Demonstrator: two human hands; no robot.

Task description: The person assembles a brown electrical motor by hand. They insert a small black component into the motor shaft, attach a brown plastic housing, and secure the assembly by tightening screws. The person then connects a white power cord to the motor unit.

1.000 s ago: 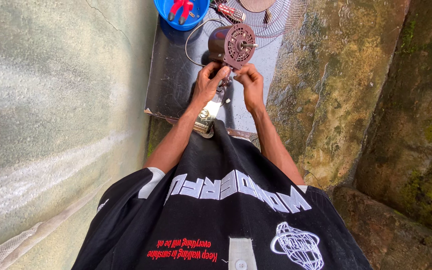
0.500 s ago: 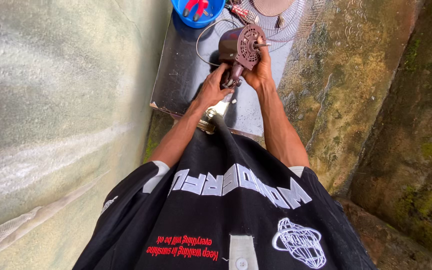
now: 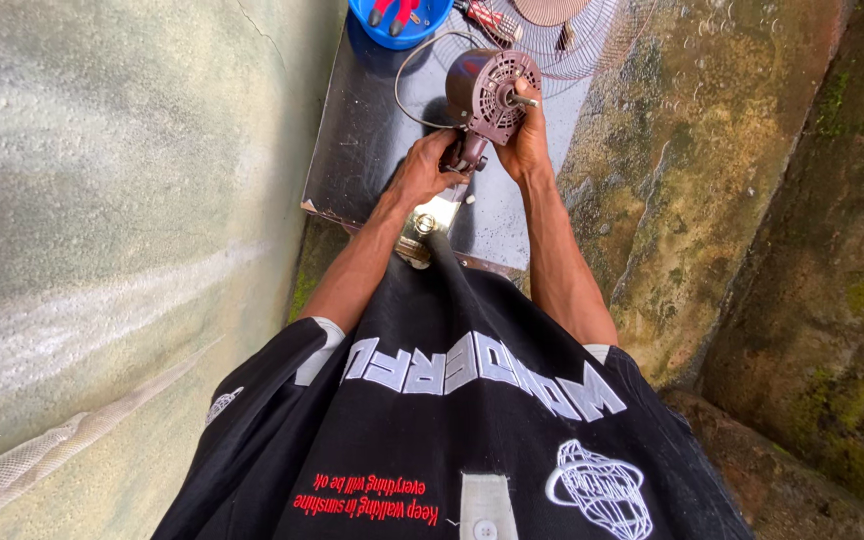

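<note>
Both hands grip the brown fan motor point(image 3: 487, 95) above the dark tabletop point(image 3: 362, 150): left hand point(image 3: 422, 170) fingers closed at its base, right hand point(image 3: 530, 140) fingers wrapped around its housing.

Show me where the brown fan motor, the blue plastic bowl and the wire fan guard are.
Brown round fan motor point(image 3: 487, 95), head view, on its vented face.
Blue plastic bowl point(image 3: 372, 28), head view, on its near rim.
Round wire fan guard point(image 3: 592, 50), head view, on its bare wire grille.
</note>
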